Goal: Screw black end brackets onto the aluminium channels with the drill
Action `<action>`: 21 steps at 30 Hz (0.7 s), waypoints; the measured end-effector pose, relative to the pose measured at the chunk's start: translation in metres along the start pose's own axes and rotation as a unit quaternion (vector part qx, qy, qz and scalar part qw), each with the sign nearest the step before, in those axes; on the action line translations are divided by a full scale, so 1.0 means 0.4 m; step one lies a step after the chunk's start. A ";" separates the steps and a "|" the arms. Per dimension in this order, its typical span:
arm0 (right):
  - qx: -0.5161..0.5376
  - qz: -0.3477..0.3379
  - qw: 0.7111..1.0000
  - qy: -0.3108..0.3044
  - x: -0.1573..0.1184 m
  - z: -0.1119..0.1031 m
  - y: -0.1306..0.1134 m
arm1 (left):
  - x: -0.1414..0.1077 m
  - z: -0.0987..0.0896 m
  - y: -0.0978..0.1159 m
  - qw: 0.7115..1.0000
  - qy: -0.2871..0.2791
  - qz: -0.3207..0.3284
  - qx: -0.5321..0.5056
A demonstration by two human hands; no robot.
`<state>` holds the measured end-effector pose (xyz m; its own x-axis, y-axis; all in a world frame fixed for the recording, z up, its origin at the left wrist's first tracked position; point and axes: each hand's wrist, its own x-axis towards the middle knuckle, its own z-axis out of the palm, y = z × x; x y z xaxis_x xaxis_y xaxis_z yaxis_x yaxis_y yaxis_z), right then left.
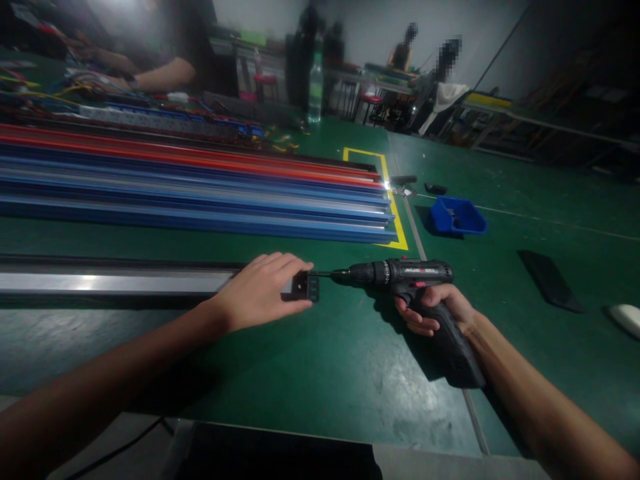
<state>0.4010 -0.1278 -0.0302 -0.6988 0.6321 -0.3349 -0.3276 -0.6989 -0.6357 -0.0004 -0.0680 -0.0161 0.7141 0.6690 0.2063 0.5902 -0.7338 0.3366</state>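
My left hand (pixel 267 290) is wrapped over the right end of a long black and silver metal profile (pixel 125 281) lying on the green table. A black end cap (pixel 311 287) with slots sits at that end, between my thumb and fingers. My right hand (pixel 435 310) grips the handle of a black cordless drill (pixel 420 272), which points left. Its long thin bit (pixel 325 273) reaches the end cap near my fingertips. Whether the tip sits in a screw is too small to tell.
Blue and red metal profiles (pixel 200 193) lie behind, ending near yellow tape (pixel 400 230). A blue bin (pixel 457 217) with small parts, a flat black piece (pixel 550 280) and a white object (pixel 625 319) are at the right. A green bottle (pixel 315 87) stands behind; a person's arm (pixel 165 73) works over wires.
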 end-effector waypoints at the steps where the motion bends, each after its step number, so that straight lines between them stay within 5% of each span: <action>1: 0.003 0.002 1.000 -0.002 0.000 -0.001 0.000 | 0.000 0.000 0.000 1.000 0.001 0.000 -0.001; 21: 0.012 -0.001 1.000 0.009 -0.006 -0.016 0.007 | 0.000 -0.007 0.008 0.999 -0.023 -0.017 0.017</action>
<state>0.4058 -0.1291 -0.0356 -0.6863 0.6391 -0.3471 -0.3439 -0.7057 -0.6195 0.0006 -0.0700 -0.0123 0.7095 0.6879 0.1528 0.6263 -0.7150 0.3106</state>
